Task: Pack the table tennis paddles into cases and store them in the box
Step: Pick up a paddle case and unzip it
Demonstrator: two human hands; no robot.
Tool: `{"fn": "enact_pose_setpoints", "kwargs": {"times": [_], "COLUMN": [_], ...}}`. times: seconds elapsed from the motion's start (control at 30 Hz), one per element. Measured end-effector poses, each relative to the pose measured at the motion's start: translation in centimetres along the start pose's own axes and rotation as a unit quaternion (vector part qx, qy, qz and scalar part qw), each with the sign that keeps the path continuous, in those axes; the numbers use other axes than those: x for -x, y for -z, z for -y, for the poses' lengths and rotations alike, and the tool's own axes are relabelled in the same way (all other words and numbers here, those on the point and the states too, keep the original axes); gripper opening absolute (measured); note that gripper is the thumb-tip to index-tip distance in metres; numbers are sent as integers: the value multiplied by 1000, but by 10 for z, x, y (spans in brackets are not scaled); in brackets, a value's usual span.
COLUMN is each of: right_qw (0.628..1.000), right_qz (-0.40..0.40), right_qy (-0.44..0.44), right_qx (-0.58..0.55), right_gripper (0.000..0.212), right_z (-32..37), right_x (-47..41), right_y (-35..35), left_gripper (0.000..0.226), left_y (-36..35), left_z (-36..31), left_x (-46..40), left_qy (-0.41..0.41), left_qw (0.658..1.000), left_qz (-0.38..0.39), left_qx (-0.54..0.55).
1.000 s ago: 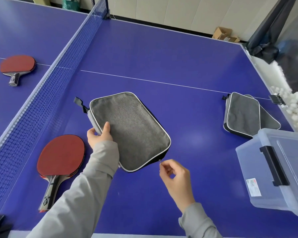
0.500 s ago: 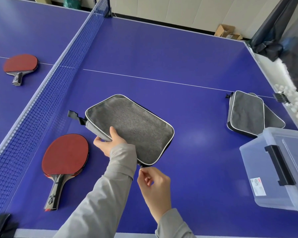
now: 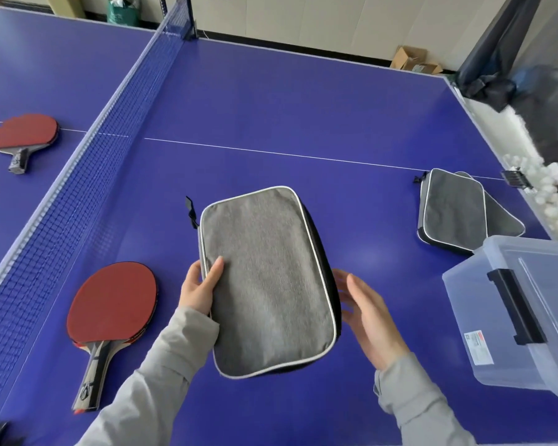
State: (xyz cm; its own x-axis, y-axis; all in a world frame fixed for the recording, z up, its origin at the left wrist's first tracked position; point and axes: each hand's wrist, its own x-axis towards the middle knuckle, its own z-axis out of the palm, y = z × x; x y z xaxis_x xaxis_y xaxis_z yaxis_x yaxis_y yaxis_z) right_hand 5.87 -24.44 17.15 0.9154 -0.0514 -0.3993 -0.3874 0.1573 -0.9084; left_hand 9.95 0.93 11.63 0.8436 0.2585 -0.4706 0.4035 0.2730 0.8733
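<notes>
At nine o'clock, beyond the net point(image 3: 87, 162), one red paddle point(image 3: 25, 135) is seen lying uncased. A second paddle point(image 3: 112, 312) lies at seven o'clock on the near half — so at least two appear left to be packed. Just right of it, the left hand point(image 3: 200, 286) grips the long edge of a grey case point(image 3: 268, 278), thumb laid on top, the case being held tilted above the table point(image 3: 303, 107). Whether this case is zipped or already filled cannot be told. The right hand point(image 3: 368, 313) is spread flat beside the case's right edge; contact cannot be confirmed. At three o'clock two more cases point(image 3: 455, 209) are stacked, and the lidded clear box point(image 3: 522, 317) at four o'clock is judged unopened — nothing is seen stored yet. White balls point(image 3: 548, 194) are heaped past the table's right edge; cardboard boxes point(image 3: 413, 61) stand against the far wall.
</notes>
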Motion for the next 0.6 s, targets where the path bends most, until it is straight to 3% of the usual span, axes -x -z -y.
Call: {"fn": "enact_pose_setpoints", "kwargs": {"times": [0.1, 0.2, 0.3, 0.37, 0.5, 0.6], "right_qw": [994, 991, 993, 999, 991, 988], "right_qz": [91, 91, 80, 44, 18, 23], "right_qy": [-53, -75, -45, -1, 91, 115], "right_qx": [-9, -67, -69, -6, 99, 101], "right_gripper": [36, 38, 30, 25, 28, 38], "right_z": [7, 6, 3, -1, -14, -23], "right_x": [5, 11, 15, 17, 27, 37], "right_y": [-8, -11, -15, -20, -39, -53], "left_gripper": [24, 27, 64, 73, 61, 60], "left_y": [-9, -22, -35, -48, -87, -102], "left_z": [7, 10, 12, 10, 6, 5], "left_x": [4, 9, 12, 26, 67, 82], "left_qy": [21, 25, 0, -27, -17, 5], "left_qw": [999, 999, 985, 970, 984, 988], "left_qz": [29, 20, -51, -43, 118, 138], "left_qx": [1, -23, -167, -237, -129, -70]}}
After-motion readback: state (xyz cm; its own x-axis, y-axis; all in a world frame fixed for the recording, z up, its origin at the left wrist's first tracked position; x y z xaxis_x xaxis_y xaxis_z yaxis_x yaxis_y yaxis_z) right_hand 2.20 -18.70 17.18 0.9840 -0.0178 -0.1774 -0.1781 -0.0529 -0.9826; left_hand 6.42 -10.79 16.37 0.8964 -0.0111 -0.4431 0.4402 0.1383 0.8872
